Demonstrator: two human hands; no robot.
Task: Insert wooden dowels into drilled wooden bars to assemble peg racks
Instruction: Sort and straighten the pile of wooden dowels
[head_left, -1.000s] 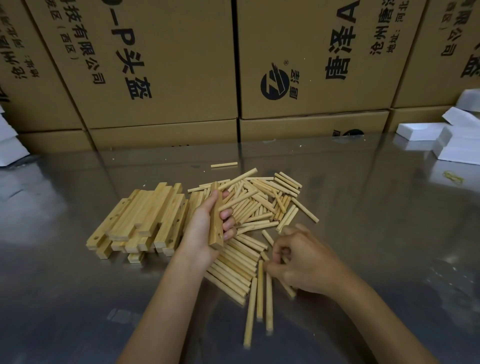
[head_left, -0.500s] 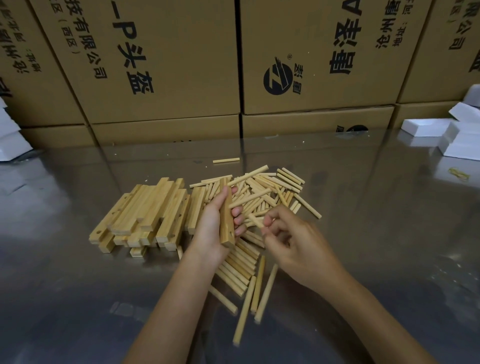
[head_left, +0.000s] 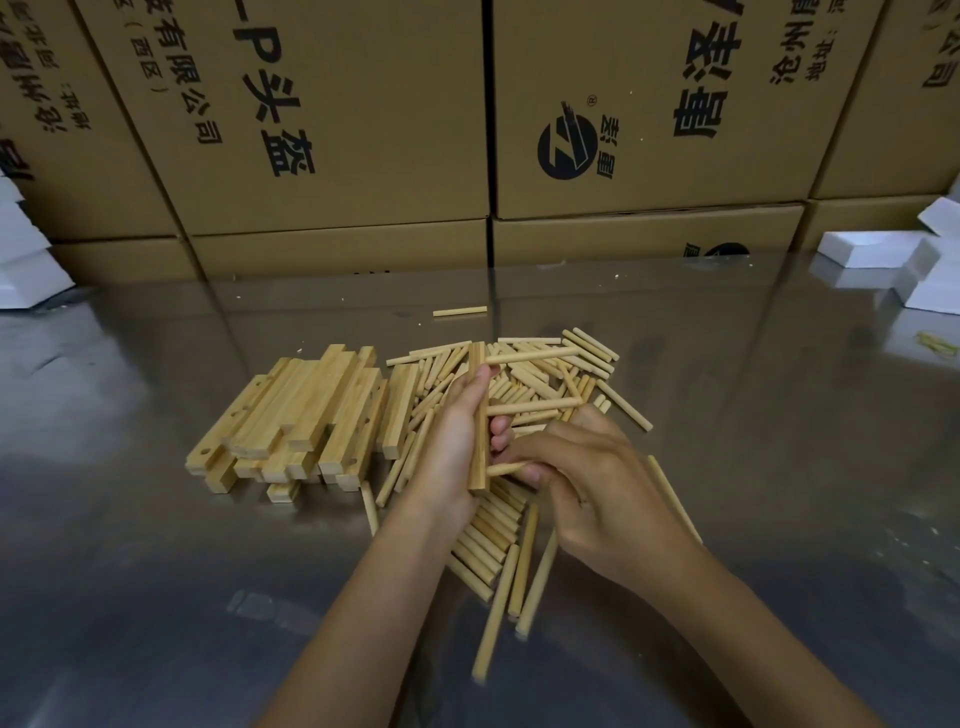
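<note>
My left hand (head_left: 451, 441) grips a drilled wooden bar (head_left: 479, 462) held on edge over the dowel heap. Two dowels (head_left: 532, 406) stick out of the bar to the right, one near its top and one at its middle. My right hand (head_left: 597, 483) pinches a third dowel (head_left: 503, 469) whose end meets the bar near its lower end. A stack of drilled bars (head_left: 296, 415) lies to the left. Loose dowels (head_left: 550, 374) are heaped behind and under my hands.
The work surface is a shiny metal table (head_left: 779, 467). Cardboard boxes (head_left: 337, 130) form a wall along its far edge. White foam pieces (head_left: 893, 260) lie at the far right and white foam blocks (head_left: 21, 260) at the far left. One stray dowel (head_left: 460, 311) lies apart, behind the heap.
My right hand came up from the loose dowels on the table to the bar and now holds a dowel at the bar's lower end. The bar now carries two dowels.
</note>
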